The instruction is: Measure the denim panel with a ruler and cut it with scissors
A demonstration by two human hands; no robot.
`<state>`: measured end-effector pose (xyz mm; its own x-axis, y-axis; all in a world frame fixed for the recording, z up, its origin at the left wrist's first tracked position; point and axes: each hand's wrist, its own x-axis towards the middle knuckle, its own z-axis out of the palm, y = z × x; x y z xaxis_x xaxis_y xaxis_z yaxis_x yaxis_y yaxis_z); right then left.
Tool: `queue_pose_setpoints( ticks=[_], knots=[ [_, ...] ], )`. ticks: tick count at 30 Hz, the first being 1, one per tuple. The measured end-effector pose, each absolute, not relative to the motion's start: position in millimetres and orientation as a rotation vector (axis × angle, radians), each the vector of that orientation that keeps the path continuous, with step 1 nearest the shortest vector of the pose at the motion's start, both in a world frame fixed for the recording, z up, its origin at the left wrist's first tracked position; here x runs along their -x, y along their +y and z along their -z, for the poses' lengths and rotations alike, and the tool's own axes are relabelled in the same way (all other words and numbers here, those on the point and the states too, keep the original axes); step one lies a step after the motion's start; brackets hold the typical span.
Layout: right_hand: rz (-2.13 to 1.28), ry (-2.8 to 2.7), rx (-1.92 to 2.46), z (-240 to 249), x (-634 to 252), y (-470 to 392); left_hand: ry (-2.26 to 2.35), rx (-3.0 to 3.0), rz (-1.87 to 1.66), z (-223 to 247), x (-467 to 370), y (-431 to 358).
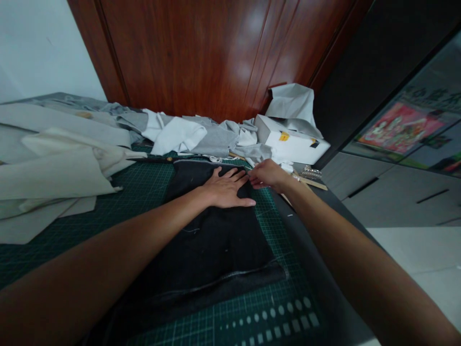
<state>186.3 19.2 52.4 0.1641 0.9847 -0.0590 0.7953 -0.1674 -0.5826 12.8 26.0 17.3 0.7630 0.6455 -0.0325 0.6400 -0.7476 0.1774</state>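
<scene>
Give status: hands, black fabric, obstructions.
Left hand flat on black fabric. Right hand curled by its far right corner, grip unclear. Green cutting mat beneath; off-white cloth pieces apart, left.

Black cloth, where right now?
Head view, centre to lower middle: the black cloth lies on the green cutting mat, under the left hand, with the right hand by its far right corner.

Cream fabric pieces (57,173) are lying layered at the left. Grey and white cloths (180,134) are lying heaped along the tabletop (296,235), before a reddish-brown wooden panel (187,57). A white box (297,149) is sitting beside them.
</scene>
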Motion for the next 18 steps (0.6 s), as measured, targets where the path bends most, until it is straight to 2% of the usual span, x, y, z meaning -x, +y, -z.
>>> queue_pose_setpoints(
  ticks=[3,6,18],
  knots=[
    [-0.935,-1.54,1.97,-61.0,-187.5,-10.4,1.031,-2.782,-0.006,-18.8,-13.6,26.2],
    [-1.072,-1.417,1.915,-63.7,-185.6,-23.9,1.032,-2.784,0.019,-19.9,-14.5,27.0],
    [-1.051,-1.491,2.121,-56.9,-171.1,-6.0,1.043,-2.788,0.023,-19.6,-16.1,30.0]
  ],
)
